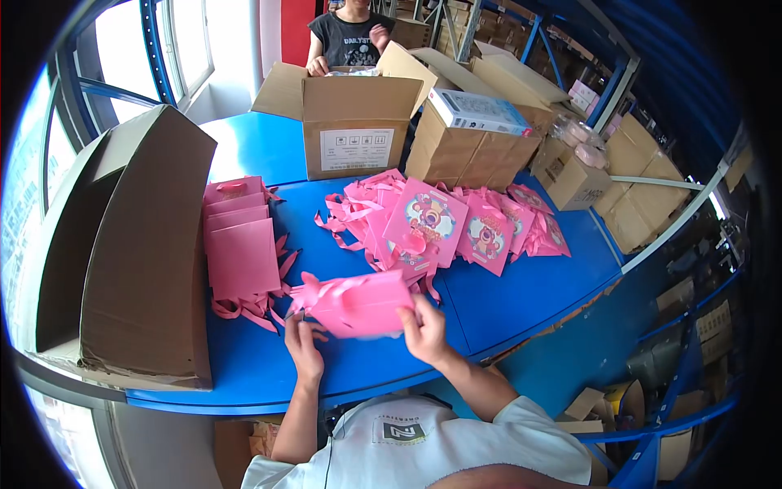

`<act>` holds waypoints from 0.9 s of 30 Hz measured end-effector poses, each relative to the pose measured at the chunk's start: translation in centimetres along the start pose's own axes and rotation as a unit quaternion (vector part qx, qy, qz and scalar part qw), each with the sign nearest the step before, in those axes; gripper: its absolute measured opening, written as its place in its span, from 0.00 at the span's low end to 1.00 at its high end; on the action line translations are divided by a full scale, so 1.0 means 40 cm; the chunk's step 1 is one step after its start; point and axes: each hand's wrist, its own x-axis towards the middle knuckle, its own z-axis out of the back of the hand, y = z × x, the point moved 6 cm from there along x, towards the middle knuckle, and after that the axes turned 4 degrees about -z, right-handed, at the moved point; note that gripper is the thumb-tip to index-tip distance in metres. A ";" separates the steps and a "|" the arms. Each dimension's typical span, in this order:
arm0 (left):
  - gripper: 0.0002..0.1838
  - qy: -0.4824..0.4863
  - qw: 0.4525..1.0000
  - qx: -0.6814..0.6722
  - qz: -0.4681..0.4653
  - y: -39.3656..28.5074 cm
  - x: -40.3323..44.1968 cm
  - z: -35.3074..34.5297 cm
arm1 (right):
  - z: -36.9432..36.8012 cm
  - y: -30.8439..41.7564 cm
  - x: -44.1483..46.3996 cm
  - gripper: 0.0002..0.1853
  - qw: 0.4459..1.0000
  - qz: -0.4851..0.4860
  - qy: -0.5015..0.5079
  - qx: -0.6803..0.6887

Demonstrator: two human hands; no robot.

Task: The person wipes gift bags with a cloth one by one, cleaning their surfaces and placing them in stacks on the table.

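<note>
A pink paper gift bag [358, 308] is held sideways over the front of the blue table, slightly blurred. My right hand [425, 330] grips its right end, thumb on the near side. At its left end, by the ribbon handles, the fingers of my left hand [305, 346] are closed on the bag. To the left lies an overlapping row of pink gift bags [243, 259] with ribbons trailing. Beyond my hands is a loose heap of pink bags, some showing a printed cartoon bear [428, 213].
A tall open cardboard box [147, 261] stands at the left edge of the blue table [521, 301]. Another open carton [358, 122] is at the back, with a person behind it. A blue-white box [481, 112] rests on a carton at right. Shelving frames line the right side.
</note>
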 end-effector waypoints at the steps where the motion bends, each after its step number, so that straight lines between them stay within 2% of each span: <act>1: 0.22 0.034 0.999 -0.002 -0.020 0.001 0.000 -0.008 | 0.001 -0.001 0.016 0.15 1.000 -0.001 -0.012 0.019; 4: 0.20 0.133 0.988 -0.007 -0.078 0.002 -0.007 -0.032 | 0.002 -0.012 0.054 0.13 0.996 -0.008 -0.044 0.078; 5: 0.20 0.130 0.988 -0.007 -0.078 -0.001 -0.008 -0.031 | -0.003 -0.017 0.056 0.13 0.996 -0.006 -0.041 0.078; 9: 0.15 0.140 0.989 0.042 0.015 0.018 -0.013 -0.034 | -0.037 -0.076 0.051 0.13 0.993 -0.110 -0.013 0.036; 15: 0.11 0.095 0.993 0.054 0.042 0.028 -0.015 -0.030 | -0.008 -0.051 0.069 0.11 0.991 -0.035 -0.102 -0.080; 19: 0.12 0.081 0.989 0.122 0.033 0.052 -0.010 -0.004 | -0.048 0.028 0.059 0.15 0.985 0.140 -0.035 -0.090; 20: 0.12 0.082 0.988 0.124 0.039 0.060 -0.012 -0.007 | -0.087 0.009 0.037 0.18 0.988 0.128 0.037 -0.073; 21: 0.11 0.080 0.988 0.133 0.006 0.056 -0.009 -0.014 | -0.128 -0.010 0.008 0.21 0.986 0.116 0.107 -0.054; 22: 0.11 0.079 0.986 0.142 -0.028 0.050 -0.002 -0.022 | -0.144 -0.012 -0.007 0.21 0.986 0.112 0.108 -0.053; 24: 0.10 0.072 0.980 0.157 -0.101 0.033 0.007 -0.032 | -0.207 0.004 -0.046 0.27 0.935 0.220 0.217 -0.174; 27: 0.11 0.090 0.982 0.162 -0.046 0.044 0.011 -0.036 | -0.218 -0.038 -0.023 0.31 0.929 0.210 0.204 -0.226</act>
